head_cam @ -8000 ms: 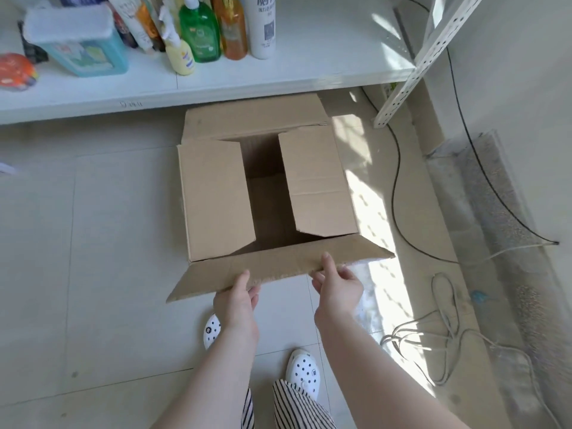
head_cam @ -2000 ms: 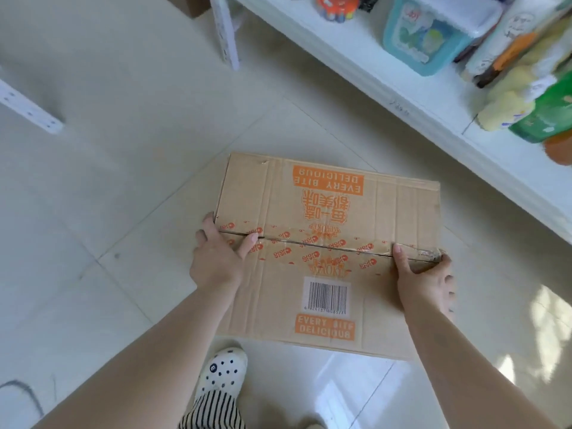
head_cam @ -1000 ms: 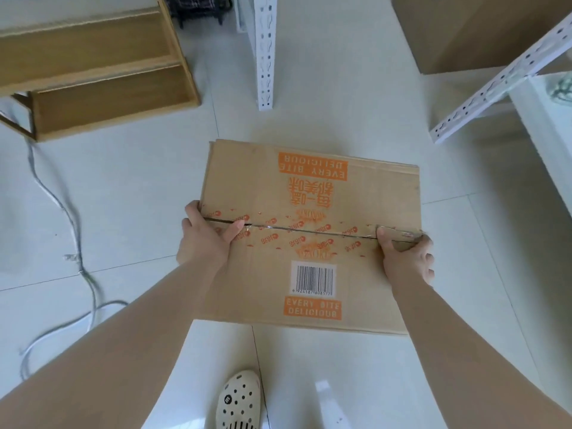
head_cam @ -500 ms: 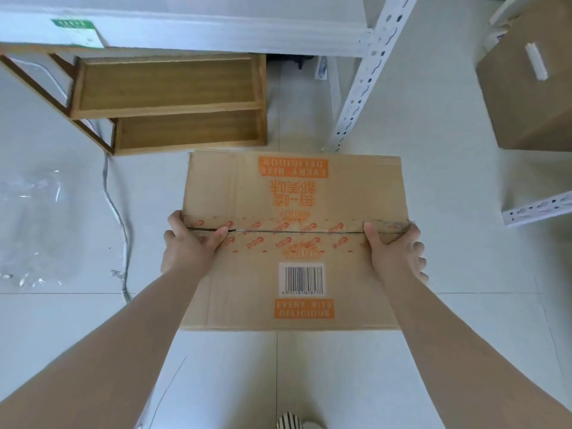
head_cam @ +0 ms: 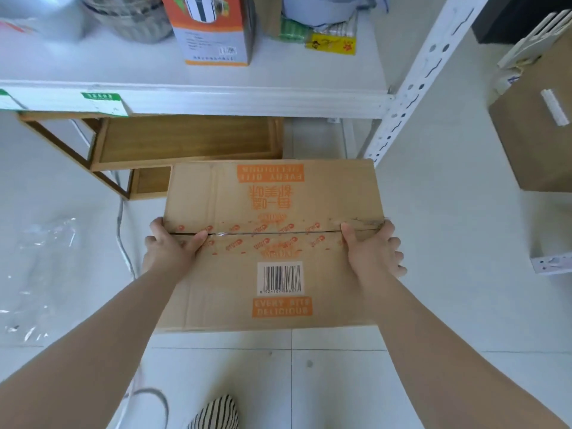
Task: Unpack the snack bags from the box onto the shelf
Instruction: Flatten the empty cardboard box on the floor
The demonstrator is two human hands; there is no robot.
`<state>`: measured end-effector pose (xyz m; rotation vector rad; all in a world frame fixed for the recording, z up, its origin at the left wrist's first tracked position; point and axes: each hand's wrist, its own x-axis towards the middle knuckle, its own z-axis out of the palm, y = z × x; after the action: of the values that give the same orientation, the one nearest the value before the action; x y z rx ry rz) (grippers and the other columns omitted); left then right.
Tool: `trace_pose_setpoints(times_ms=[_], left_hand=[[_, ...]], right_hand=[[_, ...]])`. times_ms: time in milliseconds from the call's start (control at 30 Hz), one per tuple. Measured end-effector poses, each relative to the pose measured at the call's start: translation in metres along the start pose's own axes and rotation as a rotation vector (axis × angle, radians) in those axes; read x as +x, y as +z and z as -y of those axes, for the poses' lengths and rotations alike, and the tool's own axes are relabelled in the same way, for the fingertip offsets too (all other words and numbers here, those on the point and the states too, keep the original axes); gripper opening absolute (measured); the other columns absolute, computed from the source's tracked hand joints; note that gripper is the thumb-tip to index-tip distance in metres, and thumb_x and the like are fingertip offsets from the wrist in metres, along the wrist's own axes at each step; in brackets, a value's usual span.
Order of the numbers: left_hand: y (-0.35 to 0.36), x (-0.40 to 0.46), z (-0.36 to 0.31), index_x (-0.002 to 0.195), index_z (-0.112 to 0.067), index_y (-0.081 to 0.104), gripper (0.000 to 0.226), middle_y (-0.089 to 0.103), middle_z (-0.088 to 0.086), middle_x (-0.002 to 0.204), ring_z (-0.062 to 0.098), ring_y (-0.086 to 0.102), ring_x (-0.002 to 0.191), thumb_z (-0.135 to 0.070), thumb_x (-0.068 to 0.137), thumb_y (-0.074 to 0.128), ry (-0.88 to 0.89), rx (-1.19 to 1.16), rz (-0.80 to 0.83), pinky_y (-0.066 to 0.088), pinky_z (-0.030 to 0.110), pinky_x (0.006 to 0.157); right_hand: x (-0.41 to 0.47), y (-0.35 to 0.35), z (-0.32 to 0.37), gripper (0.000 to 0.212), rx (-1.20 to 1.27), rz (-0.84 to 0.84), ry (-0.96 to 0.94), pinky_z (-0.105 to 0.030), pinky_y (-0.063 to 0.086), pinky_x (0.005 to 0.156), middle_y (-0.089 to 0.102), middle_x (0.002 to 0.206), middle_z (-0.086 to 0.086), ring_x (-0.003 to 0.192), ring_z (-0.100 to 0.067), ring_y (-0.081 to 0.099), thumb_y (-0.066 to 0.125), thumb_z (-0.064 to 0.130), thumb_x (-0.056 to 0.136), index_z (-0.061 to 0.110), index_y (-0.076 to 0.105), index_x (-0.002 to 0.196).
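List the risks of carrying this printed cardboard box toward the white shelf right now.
1. The printed brown cardboard box is gripped only at its side edges by the left hand and right hand; its top seam gapes, so the flaps may give way.
2. A grey cable trails on the floor near the feet, a likely trip hazard.
3. The box hides the floor ahead, including the low wooden rack.

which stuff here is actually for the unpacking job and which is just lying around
For the job:
- box, top flaps shut
- left hand and right hand, gripping its two ends
- white shelf

Lying about:
- orange carton
- wooden rack
- second brown box
- clear plastic
- cable
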<state>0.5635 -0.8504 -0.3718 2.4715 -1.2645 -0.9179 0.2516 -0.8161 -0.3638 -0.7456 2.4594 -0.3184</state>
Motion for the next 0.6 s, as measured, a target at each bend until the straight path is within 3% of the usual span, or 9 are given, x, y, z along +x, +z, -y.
trace_pose_setpoints(times_ms=[300,433,600], left_hand=[[-0.006,0.03,-0.017,0.141,-0.013,0.023,0.084,0.042,0.018,0.134,0.041,0.05,0.116,-0.064,0.082,0.056,0.114,0.027,-0.053,0.043,0.049,0.084],[0.0,0.039,-0.012,0.138,-0.012,0.024,0.083,0.04,0.017,0.139,0.04,0.05,0.117,-0.066,0.083,0.053,0.164,0.009,-0.095,0.044,0.05,0.091],[-0.003,0.046,-0.005,0.145,-0.021,0.016,0.093,0.037,0.014,0.144,0.037,0.044,0.126,-0.06,0.077,0.066,0.262,-0.2,-0.03,0.039,0.052,0.103]], right_hand=[[0.017,0.015,0.028,0.09,-0.011,-0.096,-0.048,-0.047,0.03,0.101,0.039,0.144,-0.01,0.129,-0.034,0.04,0.047,0.073,0.086,0.021,0.014,0.152],[0.025,0.022,0.03,0.089,-0.011,-0.14,-0.094,-0.046,0.029,0.102,0.041,0.143,-0.011,0.131,-0.033,0.039,0.047,0.072,0.085,0.021,0.018,0.151],[0.034,0.023,0.031,0.086,0.058,-0.154,-0.141,-0.045,0.027,0.104,0.043,0.142,-0.013,0.132,-0.033,0.039,0.05,0.071,0.084,0.019,0.026,0.147]])
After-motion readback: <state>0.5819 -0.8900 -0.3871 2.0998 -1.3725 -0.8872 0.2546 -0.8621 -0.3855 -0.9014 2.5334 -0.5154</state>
